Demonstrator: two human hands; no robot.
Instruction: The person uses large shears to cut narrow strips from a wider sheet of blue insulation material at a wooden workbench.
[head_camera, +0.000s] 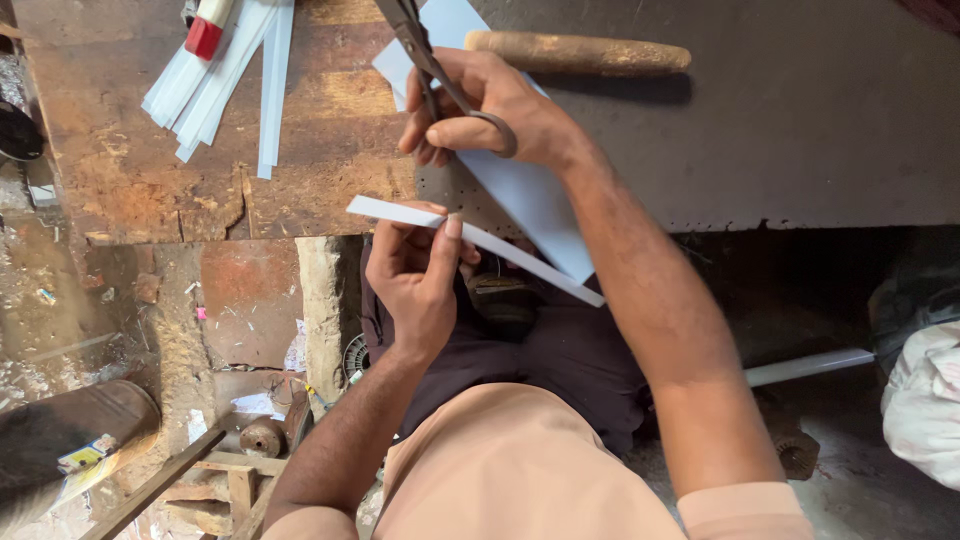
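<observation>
A loose fan of cut white strips (225, 75) lies on the worn, scarred wooden bench (130, 170). The left hand (415, 280) pinches a narrow, stiff white strip (475, 240) between thumb and curled fingers. Above it, the right hand (490, 105) has fingers threaded through steel scissors (430, 65), clamped on the handles over a pale blue sheet (530, 200). A rough wooden handle (580, 52) lies beyond on the dull grey metal plate (800, 120).

The right hand (490, 105) grips metal scissors (425, 60) over a pale blue sheet (530, 200) on the worn table (800, 120). The left hand (415, 275) pinches a narrow white strip (480, 240), apparently just cut from the sheet. More cut strips (225, 75) lie fanned at the table's far left, and a wooden handle (580, 53) lies beyond the scissors.
</observation>
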